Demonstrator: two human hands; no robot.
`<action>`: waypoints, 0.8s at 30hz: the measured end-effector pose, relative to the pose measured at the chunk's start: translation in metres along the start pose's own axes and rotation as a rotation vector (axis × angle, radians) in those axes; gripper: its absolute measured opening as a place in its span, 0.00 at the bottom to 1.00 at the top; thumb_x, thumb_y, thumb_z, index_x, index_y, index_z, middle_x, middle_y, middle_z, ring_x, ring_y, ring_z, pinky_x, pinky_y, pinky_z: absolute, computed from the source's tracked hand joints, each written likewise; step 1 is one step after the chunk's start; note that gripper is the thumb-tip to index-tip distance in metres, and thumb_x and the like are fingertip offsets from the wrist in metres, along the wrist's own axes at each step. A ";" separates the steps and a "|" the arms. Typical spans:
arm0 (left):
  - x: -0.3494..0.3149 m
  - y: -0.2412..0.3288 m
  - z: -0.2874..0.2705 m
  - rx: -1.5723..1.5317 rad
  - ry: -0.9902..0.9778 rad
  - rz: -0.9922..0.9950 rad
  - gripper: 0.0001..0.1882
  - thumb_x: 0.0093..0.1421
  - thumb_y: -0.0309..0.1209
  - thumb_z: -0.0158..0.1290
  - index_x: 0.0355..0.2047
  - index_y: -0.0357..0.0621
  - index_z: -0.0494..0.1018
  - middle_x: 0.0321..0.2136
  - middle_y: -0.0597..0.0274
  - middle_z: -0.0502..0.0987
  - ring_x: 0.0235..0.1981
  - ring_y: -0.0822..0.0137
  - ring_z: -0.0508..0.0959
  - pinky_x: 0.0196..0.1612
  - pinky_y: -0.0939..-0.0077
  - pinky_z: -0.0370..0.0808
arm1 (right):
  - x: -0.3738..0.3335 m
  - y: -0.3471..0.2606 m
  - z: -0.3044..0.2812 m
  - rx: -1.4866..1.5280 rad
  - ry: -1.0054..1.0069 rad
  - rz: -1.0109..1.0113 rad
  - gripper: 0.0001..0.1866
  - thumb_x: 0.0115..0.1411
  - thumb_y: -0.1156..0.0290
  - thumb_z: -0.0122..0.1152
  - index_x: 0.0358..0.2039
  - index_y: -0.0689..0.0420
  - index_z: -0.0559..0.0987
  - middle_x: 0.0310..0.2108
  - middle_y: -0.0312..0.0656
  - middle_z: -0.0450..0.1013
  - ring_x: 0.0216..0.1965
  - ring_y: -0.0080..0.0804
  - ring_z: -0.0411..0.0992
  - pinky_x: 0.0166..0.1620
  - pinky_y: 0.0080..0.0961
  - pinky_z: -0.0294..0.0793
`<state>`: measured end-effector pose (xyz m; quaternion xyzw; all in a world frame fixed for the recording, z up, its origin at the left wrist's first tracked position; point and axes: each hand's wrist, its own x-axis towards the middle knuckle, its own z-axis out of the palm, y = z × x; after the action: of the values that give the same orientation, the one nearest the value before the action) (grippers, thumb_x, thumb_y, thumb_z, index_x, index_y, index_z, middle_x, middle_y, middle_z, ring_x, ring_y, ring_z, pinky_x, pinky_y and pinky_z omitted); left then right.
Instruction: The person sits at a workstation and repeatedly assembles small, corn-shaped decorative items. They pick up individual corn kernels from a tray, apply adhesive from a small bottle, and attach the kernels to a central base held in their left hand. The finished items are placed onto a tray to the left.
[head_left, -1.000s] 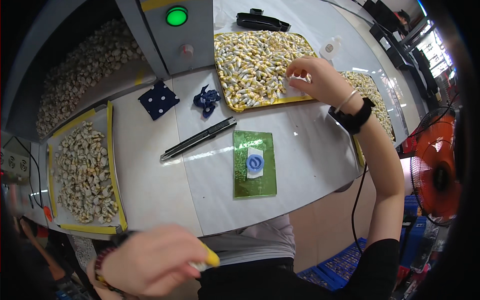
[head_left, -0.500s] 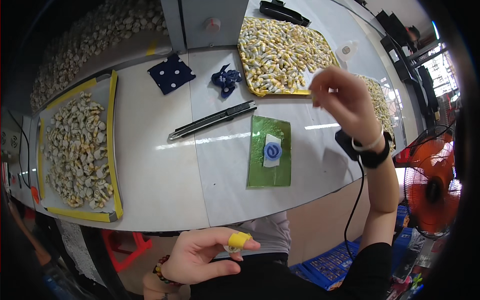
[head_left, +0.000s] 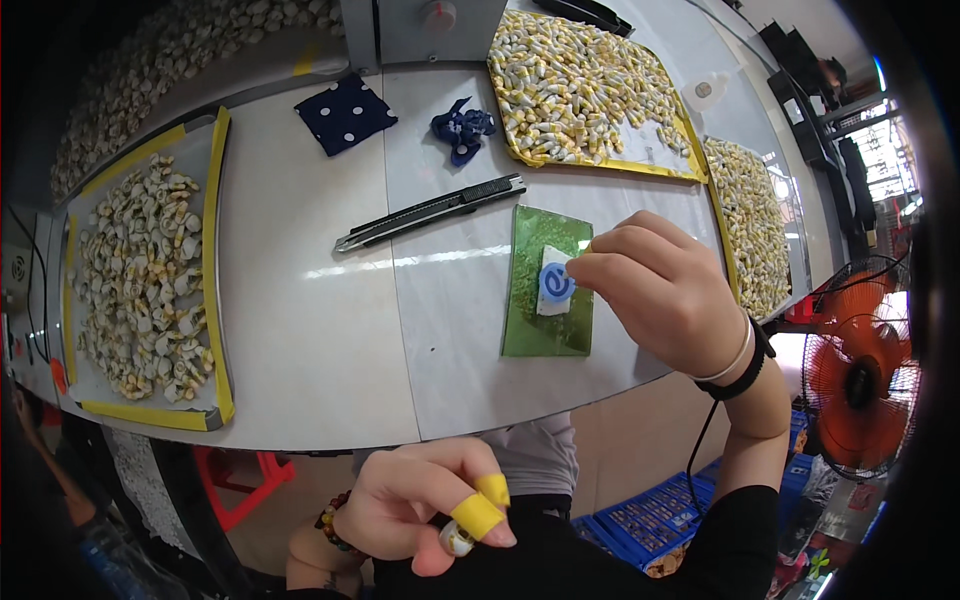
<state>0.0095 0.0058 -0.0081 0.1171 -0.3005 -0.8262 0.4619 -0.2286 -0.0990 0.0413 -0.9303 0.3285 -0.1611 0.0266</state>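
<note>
My left hand (head_left: 420,500) is closed at the near edge of the table, yellow tape round two of its fingers. Pinched between its thumb and fingers is a small rounded whitish piece (head_left: 457,540) with darker markings. My right hand (head_left: 665,285) is at the green slab (head_left: 525,330), its fingertips pressed together at the right side of a blue swirl of paste-like material (head_left: 556,283). Whatever those fingertips hold, if anything, is hidden. The blue swirl sits on a white pad (head_left: 552,309) on the slab.
A tray of white-and-yellow pellets (head_left: 570,90) stands at the back, another tray (head_left: 748,220) right of it. A yellow-edged tray (head_left: 212,370) of knobbly pieces lies left. A utility knife (head_left: 430,215), dotted cloth (head_left: 345,113), crumpled cloth (head_left: 463,131) and white bottle (head_left: 707,92) lie around.
My right hand has come down from beside the pellet tray to the blue swirl on the green slab. My left hand has turned and curled, showing more of the small piece. The view has shifted slightly.
</note>
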 end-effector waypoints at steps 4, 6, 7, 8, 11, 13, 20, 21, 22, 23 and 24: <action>0.000 0.001 0.003 0.117 0.137 -0.060 0.21 0.46 0.44 0.62 0.26 0.35 0.76 0.23 0.54 0.74 0.23 0.65 0.73 0.27 0.73 0.75 | 0.000 -0.002 0.007 -0.106 -0.051 -0.012 0.10 0.40 0.78 0.55 0.27 0.60 0.71 0.24 0.39 0.66 0.29 0.33 0.66 0.31 0.24 0.70; 0.001 0.002 0.007 0.117 0.224 -0.098 0.22 0.46 0.43 0.63 0.28 0.34 0.75 0.23 0.53 0.75 0.24 0.63 0.75 0.27 0.72 0.76 | 0.001 -0.003 0.010 -0.102 -0.050 -0.030 0.09 0.41 0.77 0.55 0.27 0.60 0.71 0.24 0.39 0.64 0.29 0.33 0.66 0.30 0.24 0.70; 0.001 0.002 0.009 0.118 0.269 -0.116 0.22 0.46 0.43 0.63 0.29 0.34 0.75 0.23 0.52 0.76 0.24 0.63 0.76 0.27 0.72 0.76 | 0.002 -0.004 0.010 -0.077 -0.045 -0.046 0.09 0.41 0.77 0.55 0.27 0.60 0.71 0.23 0.39 0.64 0.28 0.33 0.66 0.30 0.24 0.70; -0.001 0.003 0.007 0.064 0.227 -0.134 0.22 0.48 0.40 0.61 0.34 0.32 0.73 0.27 0.52 0.76 0.28 0.64 0.76 0.33 0.73 0.75 | 0.002 -0.004 0.010 -0.053 -0.040 -0.061 0.09 0.41 0.76 0.55 0.27 0.60 0.71 0.23 0.39 0.64 0.28 0.33 0.66 0.30 0.24 0.70; -0.007 0.002 0.000 -0.026 0.221 -0.164 0.23 0.51 0.37 0.59 0.40 0.28 0.70 0.30 0.51 0.76 0.33 0.64 0.77 0.40 0.73 0.74 | 0.003 -0.008 0.000 -0.009 -0.167 -0.042 0.14 0.37 0.81 0.55 0.29 0.61 0.74 0.27 0.41 0.69 0.29 0.36 0.69 0.29 0.26 0.71; -0.004 -0.001 0.007 0.010 0.353 -0.164 0.25 0.48 0.43 0.61 0.34 0.30 0.72 0.23 0.49 0.76 0.25 0.61 0.78 0.30 0.69 0.77 | 0.000 -0.008 -0.003 -0.059 -0.171 -0.042 0.11 0.40 0.77 0.55 0.28 0.61 0.72 0.25 0.40 0.66 0.29 0.34 0.67 0.29 0.25 0.71; 0.001 0.000 -0.008 -0.182 0.152 -0.392 0.27 0.53 0.46 0.56 0.35 0.28 0.70 0.24 0.54 0.76 0.26 0.66 0.77 0.33 0.71 0.75 | 0.005 -0.022 -0.002 0.361 0.143 -0.083 0.11 0.40 0.79 0.58 0.28 0.63 0.76 0.26 0.41 0.70 0.25 0.35 0.69 0.26 0.24 0.69; 0.001 0.000 -0.011 -0.227 0.098 -0.418 0.26 0.56 0.46 0.54 0.38 0.29 0.69 0.27 0.56 0.76 0.28 0.71 0.77 0.36 0.76 0.74 | 0.008 -0.029 -0.004 0.481 0.169 -0.087 0.10 0.40 0.80 0.59 0.28 0.63 0.77 0.26 0.42 0.70 0.24 0.35 0.70 0.26 0.24 0.69; 0.001 0.000 -0.013 -0.272 0.043 -0.443 0.26 0.58 0.45 0.52 0.41 0.30 0.69 0.29 0.59 0.76 0.31 0.75 0.76 0.39 0.81 0.73 | 0.011 -0.036 -0.006 0.602 0.194 -0.096 0.10 0.40 0.82 0.59 0.28 0.64 0.77 0.26 0.43 0.71 0.23 0.35 0.70 0.25 0.24 0.69; 0.001 -0.001 -0.014 -0.287 0.045 -0.443 0.25 0.58 0.45 0.51 0.41 0.30 0.69 0.29 0.59 0.76 0.31 0.74 0.76 0.39 0.81 0.73 | 0.012 -0.041 -0.003 0.688 0.205 -0.116 0.09 0.41 0.82 0.60 0.28 0.64 0.77 0.26 0.43 0.71 0.23 0.35 0.70 0.25 0.24 0.69; 0.001 -0.002 -0.014 -0.304 0.040 -0.445 0.24 0.59 0.44 0.51 0.41 0.30 0.69 0.29 0.59 0.76 0.31 0.74 0.76 0.39 0.81 0.73 | 0.013 -0.043 -0.003 0.711 0.209 -0.142 0.09 0.42 0.81 0.60 0.28 0.65 0.77 0.26 0.44 0.70 0.24 0.35 0.70 0.26 0.24 0.69</action>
<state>0.0143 0.0002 -0.0197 0.1260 -0.1305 -0.9406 0.2870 -0.1935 -0.0732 0.0544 -0.8619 0.1875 -0.3608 0.3031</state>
